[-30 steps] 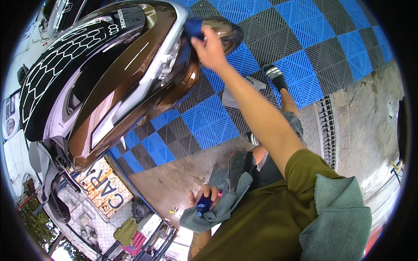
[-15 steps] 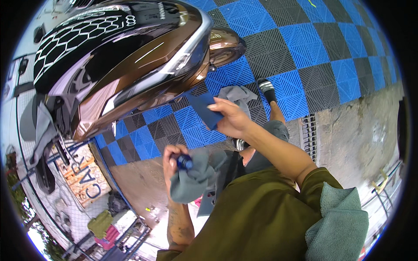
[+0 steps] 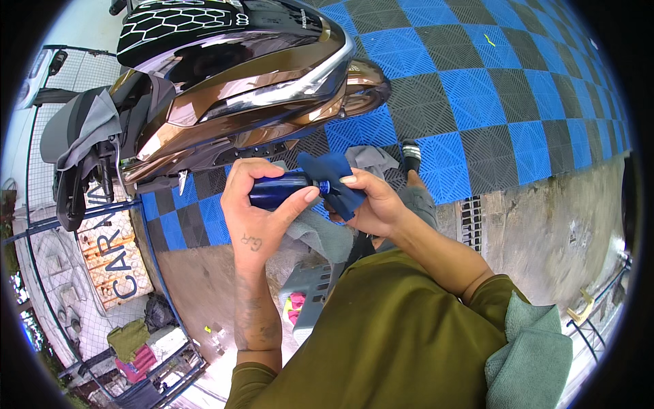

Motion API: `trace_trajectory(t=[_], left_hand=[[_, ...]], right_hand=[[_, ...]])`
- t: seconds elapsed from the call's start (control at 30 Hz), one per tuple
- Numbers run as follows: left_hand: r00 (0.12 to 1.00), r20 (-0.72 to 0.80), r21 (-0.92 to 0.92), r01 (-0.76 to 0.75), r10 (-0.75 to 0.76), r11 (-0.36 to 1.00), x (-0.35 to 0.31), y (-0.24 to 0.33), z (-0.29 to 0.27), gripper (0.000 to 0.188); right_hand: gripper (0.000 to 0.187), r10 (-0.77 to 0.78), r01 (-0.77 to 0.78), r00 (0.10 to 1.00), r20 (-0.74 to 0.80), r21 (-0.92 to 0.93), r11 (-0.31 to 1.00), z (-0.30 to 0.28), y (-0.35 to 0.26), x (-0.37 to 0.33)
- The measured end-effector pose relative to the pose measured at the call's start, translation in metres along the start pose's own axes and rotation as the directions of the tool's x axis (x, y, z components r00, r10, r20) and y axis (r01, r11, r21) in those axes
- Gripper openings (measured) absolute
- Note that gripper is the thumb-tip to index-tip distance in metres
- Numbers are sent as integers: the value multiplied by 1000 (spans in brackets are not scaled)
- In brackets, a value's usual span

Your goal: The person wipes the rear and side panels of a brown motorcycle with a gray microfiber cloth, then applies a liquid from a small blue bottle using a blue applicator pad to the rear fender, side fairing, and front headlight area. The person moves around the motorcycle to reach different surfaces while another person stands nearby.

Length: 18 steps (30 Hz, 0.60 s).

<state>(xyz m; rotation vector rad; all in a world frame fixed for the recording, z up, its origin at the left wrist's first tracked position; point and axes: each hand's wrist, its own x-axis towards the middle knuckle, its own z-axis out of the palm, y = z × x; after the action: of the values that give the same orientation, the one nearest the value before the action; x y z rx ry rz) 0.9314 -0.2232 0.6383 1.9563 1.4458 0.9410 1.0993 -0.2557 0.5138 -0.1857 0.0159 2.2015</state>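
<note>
My left hand (image 3: 253,208) is closed around a small dark blue bottle (image 3: 278,191), tipped on its side with its neck pointing right. A grey-green towel (image 3: 319,235) hangs beneath this hand, apparently gripped along with the bottle. Between the thumb and fingers of my right hand (image 3: 379,204), a thin dark blue cloth (image 3: 330,167) is pinched. The bottle's neck meets the cloth; whether liquid is coming out cannot be seen. Just beyond my hands stands a brown and black motorcycle (image 3: 252,82), its glossy side panels toward me.
Blue and black floor tiles (image 3: 477,99) spread under the motorcycle. A grey cloth (image 3: 371,161) lies beside my foot, another (image 3: 101,126) drapes over the motorcycle's rear. A grey crate (image 3: 306,283) stands close by my body. A folded towel (image 3: 531,351) rests on my shoulder.
My left hand has risen and come toward the right hand, bringing the bottle's neck against the blue cloth. That cloth, flat before, is now bent around the neck.
</note>
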Motion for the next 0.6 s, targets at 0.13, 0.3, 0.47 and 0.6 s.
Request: trace_trajectory(t=[0.13, 0.3, 0.47, 0.6], left_hand=[[999, 34, -41, -10, 12, 999, -5, 8, -3, 45], [973, 8, -456, 210, -232, 865, 9, -22, 4, 37], [782, 597, -795, 545, -182, -264, -18, -52, 35, 58], [758, 643, -726, 557, -109, -404, -55, -51, 39, 56]], right_hand=[[26, -13, 13, 1000, -7, 21, 1000, 13, 3, -10], [30, 56, -63, 997, 55, 131, 989, 14, -19, -13], [33, 2, 15, 994, -111, 150, 989, -15, -79, 12], [31, -321, 217, 891, -321, -320, 922, -63, -147, 75]])
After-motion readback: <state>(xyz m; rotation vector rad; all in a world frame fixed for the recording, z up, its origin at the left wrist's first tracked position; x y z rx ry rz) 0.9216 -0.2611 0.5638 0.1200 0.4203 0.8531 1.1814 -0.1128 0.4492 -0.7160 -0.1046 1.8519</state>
